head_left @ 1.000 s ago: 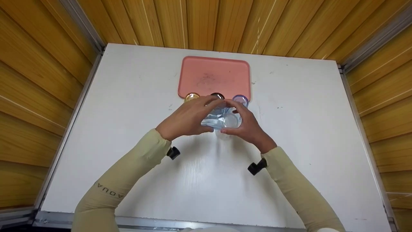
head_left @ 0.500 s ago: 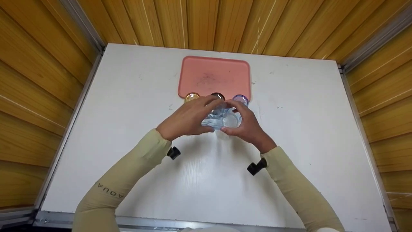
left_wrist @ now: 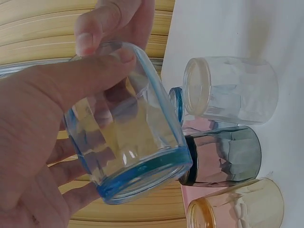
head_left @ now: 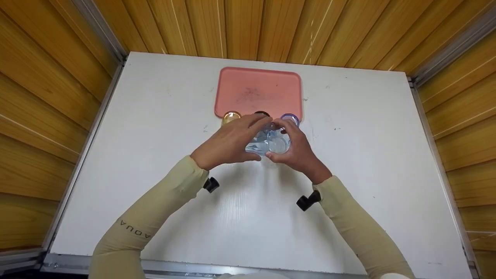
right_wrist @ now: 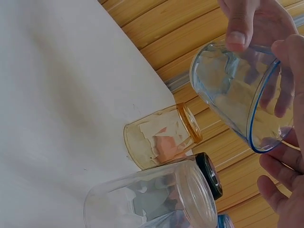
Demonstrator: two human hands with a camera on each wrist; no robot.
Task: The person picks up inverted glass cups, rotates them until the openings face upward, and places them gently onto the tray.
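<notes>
At the left of the head view, a khaki sleeve is extending from the lower edge toward the centre. The left hand, left of centre, is gripping the blue-rimmed jar, its thumb lying along the wall. Just above this hand, an amber jar is standing upright at the lower-left corner of the pink tray. To its right, a dark jar is standing upright, partly hidden by the fingers in the head view.

The blue-rimmed jar is lying tilted on its side in mid-frame, raised between both hands; the fingers are covering much of it, so its exact contact points cannot be confirmed. In the left wrist view, a clear jar is standing upright at right of centre, beside the dark jar.

At the tray's lower-right corner, a violet-blue jar is standing. The right hand, right of centre, is also gripping the blue-rimmed jar, fingers curling round it. The white table is filling the area beyond.
</notes>
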